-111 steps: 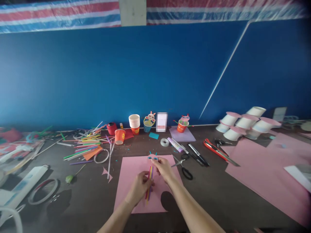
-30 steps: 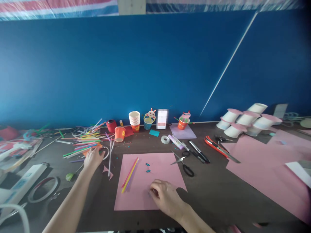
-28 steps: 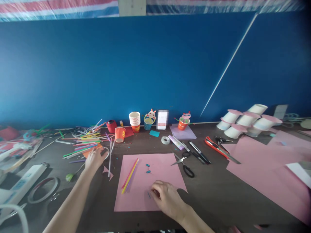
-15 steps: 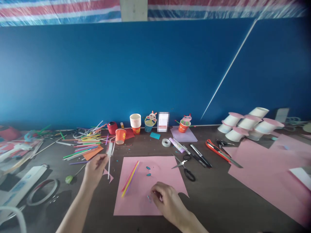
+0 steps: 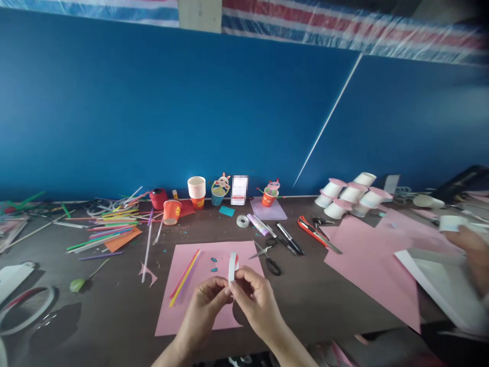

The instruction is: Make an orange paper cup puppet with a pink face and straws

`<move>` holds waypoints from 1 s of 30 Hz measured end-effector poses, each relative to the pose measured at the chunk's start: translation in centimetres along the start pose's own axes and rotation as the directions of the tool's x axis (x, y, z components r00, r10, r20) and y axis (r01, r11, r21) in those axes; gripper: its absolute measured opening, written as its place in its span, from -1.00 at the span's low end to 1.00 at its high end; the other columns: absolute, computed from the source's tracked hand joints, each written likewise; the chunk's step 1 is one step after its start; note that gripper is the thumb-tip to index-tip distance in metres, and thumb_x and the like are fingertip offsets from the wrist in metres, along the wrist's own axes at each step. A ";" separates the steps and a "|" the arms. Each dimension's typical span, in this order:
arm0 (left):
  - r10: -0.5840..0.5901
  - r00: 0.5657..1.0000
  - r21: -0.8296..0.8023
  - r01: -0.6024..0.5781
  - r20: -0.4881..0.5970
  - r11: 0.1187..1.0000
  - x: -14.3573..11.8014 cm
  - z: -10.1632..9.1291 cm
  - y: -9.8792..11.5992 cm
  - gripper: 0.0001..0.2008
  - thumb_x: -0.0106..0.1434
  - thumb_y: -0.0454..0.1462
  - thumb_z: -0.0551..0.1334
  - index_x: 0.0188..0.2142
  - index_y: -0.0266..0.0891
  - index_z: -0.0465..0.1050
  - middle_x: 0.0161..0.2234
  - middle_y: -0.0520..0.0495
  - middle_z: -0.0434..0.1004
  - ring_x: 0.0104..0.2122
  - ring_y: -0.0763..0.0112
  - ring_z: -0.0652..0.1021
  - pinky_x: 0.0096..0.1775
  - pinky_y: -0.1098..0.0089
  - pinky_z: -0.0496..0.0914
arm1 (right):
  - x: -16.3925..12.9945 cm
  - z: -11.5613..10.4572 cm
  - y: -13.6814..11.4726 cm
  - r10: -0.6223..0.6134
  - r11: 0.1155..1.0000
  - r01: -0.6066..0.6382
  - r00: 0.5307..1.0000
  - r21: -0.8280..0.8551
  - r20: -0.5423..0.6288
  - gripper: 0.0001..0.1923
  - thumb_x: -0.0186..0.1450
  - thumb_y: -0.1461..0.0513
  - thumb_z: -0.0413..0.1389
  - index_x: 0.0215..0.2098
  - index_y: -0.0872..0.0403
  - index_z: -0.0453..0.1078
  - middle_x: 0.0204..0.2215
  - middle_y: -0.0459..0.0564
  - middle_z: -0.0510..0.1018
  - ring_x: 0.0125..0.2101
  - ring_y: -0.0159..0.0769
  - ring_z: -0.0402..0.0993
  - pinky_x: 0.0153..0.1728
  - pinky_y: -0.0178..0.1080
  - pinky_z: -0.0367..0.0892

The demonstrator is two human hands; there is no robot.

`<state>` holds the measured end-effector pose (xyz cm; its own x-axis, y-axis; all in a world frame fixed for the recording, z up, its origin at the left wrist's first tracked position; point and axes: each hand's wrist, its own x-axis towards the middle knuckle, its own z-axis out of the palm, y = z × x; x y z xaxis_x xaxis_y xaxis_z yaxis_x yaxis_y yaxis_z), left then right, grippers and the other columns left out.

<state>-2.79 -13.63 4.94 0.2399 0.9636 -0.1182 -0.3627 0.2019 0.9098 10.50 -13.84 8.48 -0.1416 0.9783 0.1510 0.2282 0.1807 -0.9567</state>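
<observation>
My left hand (image 5: pixel 202 308) and my right hand (image 5: pixel 256 303) meet over a pink paper sheet (image 5: pixel 165 323). Between their fingertips stands a narrow roll of white tape (image 5: pixel 232 267), seen almost edge-on, with red showing inside the ring. My right fingers close round its right side; my left thumb and fingers pinch at its lower edge. Fingers hide the bottom of the roll. To the left on the sheet lie pink, yellow and purple straws (image 5: pixel 185 278). Two small teal ovals (image 5: pixel 214 265) lie just beyond my hands. Black-handled scissors (image 5: pixel 273 266) rest at the sheet's right edge.
Loose straws (image 5: pixel 110 229) are heaped at left. Stacked paper cups (image 5: pixel 196 188) and another tape roll (image 5: pixel 242 221) are behind the sheet. A red utility knife (image 5: pixel 313 230) lies at right. Further right, another person's blurred hand (image 5: pixel 469 250) holds a white object.
My left hand has come right, bringing the tape roll from near the straws to my right hand. My view has turned right, and another person's hand has appeared there.
</observation>
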 end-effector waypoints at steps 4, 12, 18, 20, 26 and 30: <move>0.023 0.998 0.098 -0.028 0.051 0.995 -0.4 0.9 -0.3 -0.88 0.13 -0.26 0.23 -0.35 -0.28 0.47 -0.39 -0.09 0.52 -0.32 0.33 0.46 -0.22 0.35 0.31 | -0.8 -0.7 0.2 -0.046 0.996 0.045 0.999 -0.083 -0.014 -0.83 0.25 0.25 0.00 -0.49 0.11 0.27 -0.54 -0.13 0.29 -0.52 -0.44 0.21 -0.50 -0.41 0.13; -0.014 1.000 -0.141 0.014 0.005 0.990 -0.4 0.9 0.8 -0.78 0.12 -0.25 0.22 -0.22 -0.26 0.46 -0.28 -0.13 0.51 -0.24 0.27 0.45 -0.13 0.31 0.27 | -2.4 -0.8 0.0 -0.145 0.917 0.169 0.985 -0.362 0.094 -0.85 0.28 0.31 -0.06 -0.39 0.08 0.32 -0.46 -0.06 0.36 -0.47 -0.39 0.29 -0.44 -0.38 0.20; -0.103 0.992 -0.289 0.077 -0.076 0.954 -0.3 0.6 1.0 -0.90 0.05 -0.26 0.28 -0.44 -0.27 0.48 -0.47 -0.02 0.46 -0.46 0.51 0.39 -0.41 0.51 0.26 | -2.8 -1.0 1.0 -0.185 0.810 0.243 0.969 -0.534 0.160 -0.78 0.29 0.36 -0.10 -0.28 0.05 0.36 -0.43 -0.02 0.39 -0.44 -0.36 0.35 -0.42 -0.37 0.24; -0.155 0.984 -0.335 0.119 -0.083 0.935 -0.3 0.6 1.0 -0.87 0.07 -0.24 0.26 -0.39 -0.26 0.46 -0.52 0.02 0.43 -0.54 0.56 0.35 -0.52 0.55 0.20 | -2.8 -1.1 1.6 -0.205 0.785 0.269 0.963 -0.557 0.176 -0.77 0.28 0.37 -0.09 -0.26 0.04 0.37 -0.44 -0.02 0.40 -0.43 -0.34 0.36 -0.40 -0.35 0.24; -0.143 0.989 -0.220 0.130 -0.044 0.967 -0.5 0.5 1.3 -0.82 0.14 -0.19 0.18 -0.44 -0.28 0.40 -0.54 0.04 0.41 -0.70 0.69 0.19 -0.66 0.57 -0.02 | -2.5 -1.6 2.5 -0.155 0.867 0.203 0.978 -0.455 0.142 -0.72 0.23 0.42 -0.08 -0.22 0.02 0.38 -0.40 -0.03 0.43 -0.40 -0.33 0.36 -0.38 -0.34 0.24; -0.014 1.000 0.064 0.013 0.016 0.998 -0.9 0.7 0.9 -0.82 0.13 -0.19 0.19 -0.46 -0.26 0.43 -0.46 -0.04 0.46 -0.63 0.56 0.35 -0.60 0.52 0.15 | -1.8 -2.1 1.4 -0.061 0.984 0.063 0.998 -0.167 0.015 -0.80 0.26 0.36 -0.08 -0.28 0.09 0.36 -0.42 -0.04 0.41 -0.42 -0.36 0.35 -0.39 -0.36 0.26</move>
<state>-2.74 -14.48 6.11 0.2590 0.9578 -0.1250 -0.3013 0.2030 0.9317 13.05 -15.13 7.40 -0.1695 0.9638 0.2057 0.3761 0.2562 -0.8905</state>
